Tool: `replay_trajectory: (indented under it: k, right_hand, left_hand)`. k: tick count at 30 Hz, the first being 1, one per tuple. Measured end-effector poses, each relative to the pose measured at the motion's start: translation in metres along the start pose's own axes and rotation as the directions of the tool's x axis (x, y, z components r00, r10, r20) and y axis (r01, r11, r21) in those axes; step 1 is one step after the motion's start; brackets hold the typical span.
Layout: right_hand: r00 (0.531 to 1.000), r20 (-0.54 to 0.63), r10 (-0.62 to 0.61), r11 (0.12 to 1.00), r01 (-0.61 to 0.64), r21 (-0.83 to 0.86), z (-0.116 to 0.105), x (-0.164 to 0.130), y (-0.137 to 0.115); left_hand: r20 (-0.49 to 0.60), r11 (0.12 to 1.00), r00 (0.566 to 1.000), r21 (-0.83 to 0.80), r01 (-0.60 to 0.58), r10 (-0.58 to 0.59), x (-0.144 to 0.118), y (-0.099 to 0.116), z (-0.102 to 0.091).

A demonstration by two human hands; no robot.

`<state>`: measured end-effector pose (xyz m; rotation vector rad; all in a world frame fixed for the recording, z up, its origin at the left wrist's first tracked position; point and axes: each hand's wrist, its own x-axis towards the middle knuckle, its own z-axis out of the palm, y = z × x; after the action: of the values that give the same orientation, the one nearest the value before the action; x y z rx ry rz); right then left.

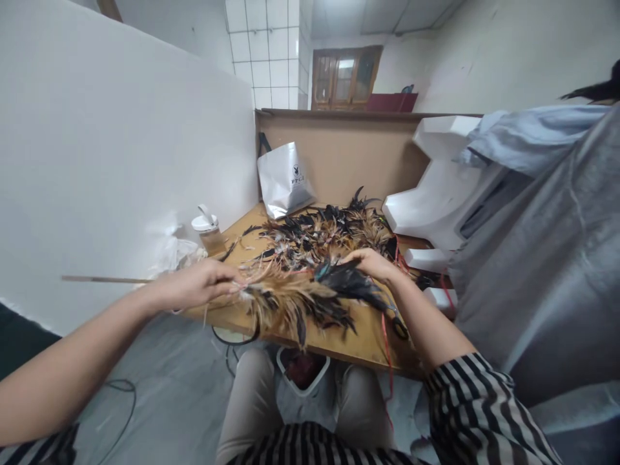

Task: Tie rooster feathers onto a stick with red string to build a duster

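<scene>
My left hand (pixel 216 282) is closed round a feather duster (pixel 281 298), near where its feathers start. The duster's thin wooden stick (pixel 104 279) sticks out to the left behind my wrist. Tan feathers with dark tips fan out rightward over the table's front edge. At their right end lie long glossy black feathers (pixel 351 281). My right hand (pixel 371 261) is beside these black feathers, its fingers bent together; what lies between the fingertips is hidden. Behind both hands a heap of loose brown and black feathers (pixel 320 229) covers much of the wooden table (pixel 334 332).
A silver pouch (pixel 281 177) and a lidded jar (pixel 210 236) stand behind on the left. White foam pieces (pixel 436 203) and a grey cloth (pixel 542 245) are at the right. Scissors (pixel 400 327) and red string (pixel 386 342) lie near my right forearm. A white bin (pixel 310 387) sits below.
</scene>
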<state>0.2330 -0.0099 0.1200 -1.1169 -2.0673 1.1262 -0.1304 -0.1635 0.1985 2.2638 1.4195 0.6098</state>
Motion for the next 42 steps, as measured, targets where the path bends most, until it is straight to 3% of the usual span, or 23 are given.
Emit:
replay_trajectory:
  k: [3, 5, 8, 11, 14, 16, 18, 22, 26, 28, 30, 33, 35, 38, 42]
  right_hand:
    - [0.999, 0.009, 0.043, 0.999, -0.043, 0.025, 0.011, -0.02, 0.022]
    - [0.996, 0.069, 0.062, 0.998, -0.063, 0.014, 0.02, -0.032, 0.033]
    - [0.969, 0.228, 0.098, 0.995, -0.089, -0.046, 0.025, -0.045, 0.043]
    - [0.967, 0.241, 0.083, 0.994, -0.062, -0.095, 0.025, -0.048, 0.039]
    - [0.999, 0.047, 0.004, 1.0, -0.003, -0.018, 0.035, -0.036, 0.022]
    - [0.994, -0.107, -0.025, 0.995, 0.035, 0.089, 0.051, -0.02, 0.01]
    - [0.984, -0.178, -0.018, 0.968, 0.062, 0.245, 0.072, -0.002, 0.003]
    - [0.985, -0.134, 0.112, 0.813, -0.013, 0.582, 0.114, 0.029, 0.006]
    - [0.955, -0.209, 0.209, 0.802, -0.045, 0.596, 0.135, 0.034, 0.013]
    - [0.974, -0.168, 0.151, 0.814, -0.026, 0.58, 0.132, 0.021, 0.015]
    - [0.999, 0.003, 0.04, 0.814, -0.034, 0.579, 0.12, -0.002, 0.016]
    - [0.956, 0.291, -0.04, 0.873, -0.108, 0.476, 0.093, -0.045, 0.022]
    - [0.943, 0.332, -0.01, 0.949, -0.096, 0.3, 0.078, -0.071, 0.029]
    - [0.974, 0.215, 0.068, 0.996, -0.054, -0.07, 0.071, -0.093, 0.037]
    - [0.988, 0.076, 0.135, 0.903, -0.091, -0.421, 0.1, -0.092, 0.037]
  left_hand:
    - [0.096, 0.881, 0.991, -0.454, 0.131, -0.098, -0.001, -0.013, -0.001]
    - [0.008, 0.731, 0.977, -0.662, 0.164, -0.211, 0.006, -0.024, 0.012]
    - [-0.127, 0.521, 0.947, -0.852, 0.047, -0.295, 0.027, -0.036, 0.044]
    - [-0.168, 0.399, 0.916, -0.917, -0.009, -0.364, 0.055, -0.038, 0.077]
    - [-0.138, 0.269, 0.911, -0.963, -0.031, -0.389, 0.081, -0.028, 0.106]
    - [-0.121, 0.209, 0.917, -0.977, -0.042, -0.379, 0.096, -0.02, 0.123]
    - [-0.119, 0.157, 0.921, -0.986, -0.064, -0.37, 0.108, -0.014, 0.139]
    - [-0.116, 0.087, 0.9, -0.992, -0.087, -0.42, 0.125, -0.013, 0.165]
    - [-0.117, 0.026, 0.863, -0.992, -0.12, -0.491, 0.129, -0.02, 0.174]
    - [-0.052, -0.089, 0.883, -0.991, -0.105, -0.466, 0.118, -0.019, 0.17]
    - [0.054, -0.289, 0.915, -0.955, -0.07, -0.4, 0.097, -0.013, 0.16]
    - [0.106, -0.515, 0.916, -0.849, -0.119, -0.386, 0.054, -0.001, 0.139]
    - [0.091, -0.587, 0.91, -0.789, -0.182, -0.405, 0.029, 0.004, 0.127]
    - [0.043, -0.615, 0.893, -0.74, -0.273, -0.448, 0.01, 0.004, 0.12]
    - [0.041, -0.62, 0.894, -0.734, -0.277, -0.447, 0.011, -0.002, 0.125]
